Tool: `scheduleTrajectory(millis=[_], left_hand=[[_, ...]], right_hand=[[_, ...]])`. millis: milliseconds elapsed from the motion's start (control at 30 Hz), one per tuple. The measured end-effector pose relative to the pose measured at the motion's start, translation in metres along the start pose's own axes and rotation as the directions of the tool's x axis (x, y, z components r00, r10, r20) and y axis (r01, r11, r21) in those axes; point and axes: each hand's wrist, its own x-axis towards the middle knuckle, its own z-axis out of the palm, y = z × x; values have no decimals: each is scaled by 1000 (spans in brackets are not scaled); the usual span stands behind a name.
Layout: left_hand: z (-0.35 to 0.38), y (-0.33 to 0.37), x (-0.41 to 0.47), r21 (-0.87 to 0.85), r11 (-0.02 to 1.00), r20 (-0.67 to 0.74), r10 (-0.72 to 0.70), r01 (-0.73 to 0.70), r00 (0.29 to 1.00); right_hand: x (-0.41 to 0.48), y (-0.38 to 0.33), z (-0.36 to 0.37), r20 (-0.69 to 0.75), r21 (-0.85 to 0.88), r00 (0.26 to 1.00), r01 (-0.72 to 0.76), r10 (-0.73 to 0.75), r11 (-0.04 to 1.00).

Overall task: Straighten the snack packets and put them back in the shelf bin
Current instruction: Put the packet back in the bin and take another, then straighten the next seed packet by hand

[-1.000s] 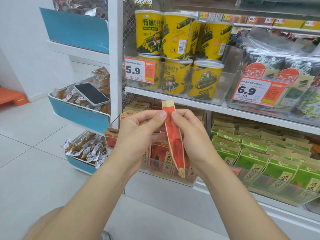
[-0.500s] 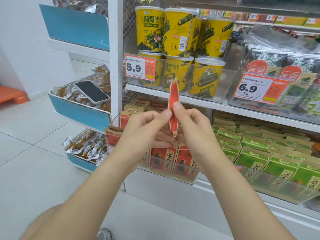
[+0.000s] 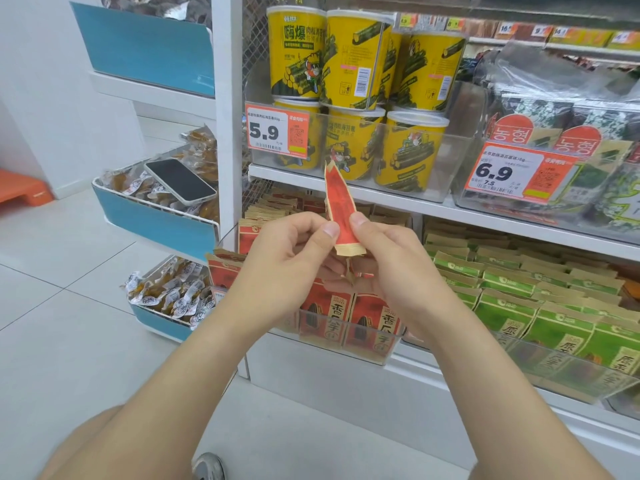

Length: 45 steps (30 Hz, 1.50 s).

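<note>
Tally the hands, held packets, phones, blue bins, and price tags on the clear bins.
Hands: 2, left hand and right hand
Red packet, pinched by both: 1
Phone: 1
Blue bins: 3
Price tags: 2
Total: 9

White shelving (image 3: 227, 98), pale tiled floor (image 3: 69, 323)

The yellow tubs (image 3: 298, 53) read "嗨爆". A price tag (image 3: 277, 131) on the clear bin (image 3: 453, 168) holding them shows 5.9. Right of the tubs, a second tag (image 3: 509, 174) shows 6.9 and a smaller 7.5, under red badges (image 3: 509, 133) reading "농형". Below the tubs, red packets (image 3: 325, 317) read "香瓜子".
</note>
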Motion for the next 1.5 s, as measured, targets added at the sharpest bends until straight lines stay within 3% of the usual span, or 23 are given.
scheduleTrajectory(millis=[200, 300, 400, 467, 533, 633, 767, 900, 1167, 1233, 1367, 1500], left_hand=[[0, 1, 0, -27, 999, 25, -19, 19, 1000], [1, 1, -1, -105, 993, -30, -62, 59, 998], [1, 3, -3, -146, 984, -117, -118, 100, 986], [0, 4, -4, -128, 981, -74, -154, 144, 985], [-2, 3, -2, -91, 982, -29, -171, 168, 985], [-7, 3, -1, -137, 969, 9, -205, 204, 979], [-13, 3, 1, -144, 958, 156, -225, 248, 962], [-16, 1, 1, -64, 967, 241, -224, 245, 944], [-20, 2, 0, -69, 966, 231, -227, 249, 946], [-19, 1, 0, -84, 966, 221, -220, 243, 950], [-9, 0, -1, -141, 961, 107, -225, 239, 968], [2, -5, -2, -230, 938, 2, -266, 260, 964]], right_hand=[[-1, 2, 1, 3, -18, 999, 38, -38, 999], [0, 4, 1, -60, -86, 995, 80, -85, 993], [-1, 7, 3, -167, -339, 967, 127, -192, 932], [-4, 8, 7, -164, -583, 944, 141, -286, 800], [-5, 10, 8, -117, -671, 949, 142, -293, 728], [-4, 9, 5, -83, -574, 972, 135, -222, 807], [-4, 5, -2, -144, -331, 978, 98, -153, 939], [-3, 6, -1, -124, -226, 987, 73, -103, 971], [-1, 3, -2, -105, -59, 994, -10, 4, 998], [0, 4, 0, -129, -91, 991, 21, -33, 996], [-2, 3, 1, -190, -261, 949, 200, -253, 945], [-8, 2, 9, -125, -382, 893, 358, -431, 852]])
